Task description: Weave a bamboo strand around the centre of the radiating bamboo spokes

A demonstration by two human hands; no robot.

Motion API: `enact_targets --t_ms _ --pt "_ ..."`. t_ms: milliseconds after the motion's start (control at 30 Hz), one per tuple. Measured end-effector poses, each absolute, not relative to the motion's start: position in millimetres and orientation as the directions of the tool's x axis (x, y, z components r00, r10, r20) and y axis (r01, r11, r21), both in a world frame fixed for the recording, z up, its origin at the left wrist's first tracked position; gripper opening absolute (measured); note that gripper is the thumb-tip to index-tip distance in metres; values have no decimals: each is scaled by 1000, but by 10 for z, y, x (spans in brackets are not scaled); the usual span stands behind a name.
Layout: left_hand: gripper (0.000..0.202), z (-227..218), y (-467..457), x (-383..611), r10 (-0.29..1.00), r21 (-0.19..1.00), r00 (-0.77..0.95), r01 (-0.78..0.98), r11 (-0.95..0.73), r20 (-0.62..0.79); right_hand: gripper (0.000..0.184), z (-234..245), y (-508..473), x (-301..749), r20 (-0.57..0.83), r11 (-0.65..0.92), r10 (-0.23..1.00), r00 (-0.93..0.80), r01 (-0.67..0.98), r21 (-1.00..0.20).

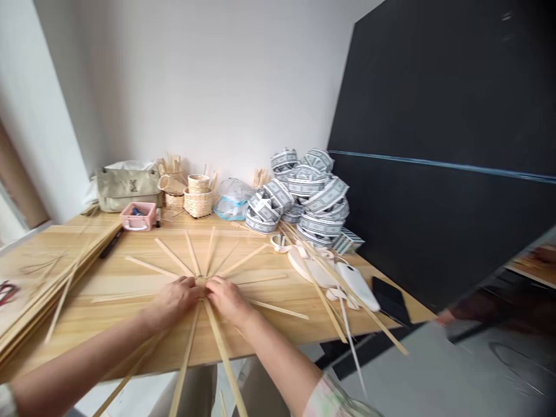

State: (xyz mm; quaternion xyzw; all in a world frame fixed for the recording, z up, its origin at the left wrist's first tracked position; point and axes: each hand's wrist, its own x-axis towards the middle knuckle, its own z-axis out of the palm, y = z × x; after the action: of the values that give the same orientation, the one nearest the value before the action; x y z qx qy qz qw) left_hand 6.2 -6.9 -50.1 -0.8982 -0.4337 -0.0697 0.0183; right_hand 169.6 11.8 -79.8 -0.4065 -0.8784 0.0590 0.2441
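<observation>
Flat bamboo strips point(174, 258) lie crossed in a star on the wooden table point(278, 289), fanning out from one centre. My left hand point(174, 300) and my right hand point(228, 300) rest side by side on that centre, fingers curled down and pressing the crossing strips. Two long strips point(219, 347) run from under my hands toward me, past the table's front edge.
A bundle of long strips point(47, 295) lies at the left. At the back stand a pink box point(138, 216), small woven baskets point(197, 200), a beige bag point(127, 185) and a pile of patterned rolls point(304, 194). A white device point(358, 284) and a black phone point(390, 299) lie right.
</observation>
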Motion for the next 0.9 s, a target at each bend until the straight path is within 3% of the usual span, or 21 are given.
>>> enact_targets --t_ms 167,333,700,900 --pt "17 -516 25 101 811 -38 580 814 -579 76 18 -856 227 1700 375 652 757 -536 655 -382" --pt "17 -544 20 98 832 20 548 834 -551 81 23 -820 196 1695 341 627 778 -527 617 -476" --pt "10 -455 -7 5 792 65 606 790 -610 72 26 -780 137 1677 278 598 801 -531 675 -433" --pt "13 -156 -144 -431 829 213 547 802 -558 117 28 -665 60 1740 258 591 804 -536 672 -446"
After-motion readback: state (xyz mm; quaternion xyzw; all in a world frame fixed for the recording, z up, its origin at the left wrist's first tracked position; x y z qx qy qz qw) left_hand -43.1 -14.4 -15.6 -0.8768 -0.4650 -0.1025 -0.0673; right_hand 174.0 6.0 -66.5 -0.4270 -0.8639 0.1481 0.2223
